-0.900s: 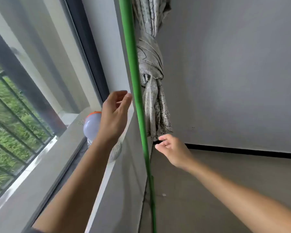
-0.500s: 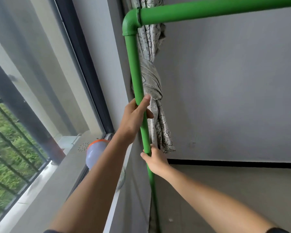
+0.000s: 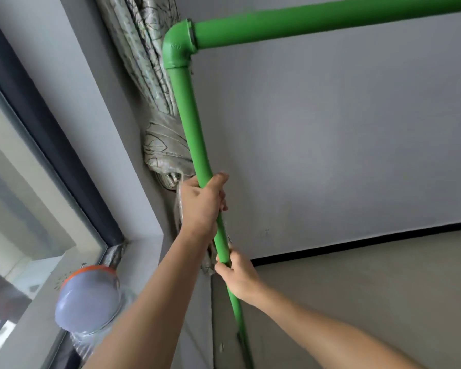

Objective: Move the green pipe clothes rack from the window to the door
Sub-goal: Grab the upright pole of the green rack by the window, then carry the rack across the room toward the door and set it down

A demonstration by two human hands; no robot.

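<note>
The green pipe clothes rack stands in the corner beside the window. Its upright post runs down the middle of the view, and an elbow joint at the top turns into a horizontal bar going off to the right. My left hand is wrapped around the post at mid height. My right hand grips the same post just below it. The lower end of the post runs out of view at the bottom.
A knotted patterned curtain hangs right behind the post. The window with its dark frame fills the left, and a clear jar with a lilac, orange-rimmed lid sits on the sill. A grey wall and floor lie to the right.
Both hands went from open near the post to closed around it. The view has tilted up, showing the elbow joint and top bar.
</note>
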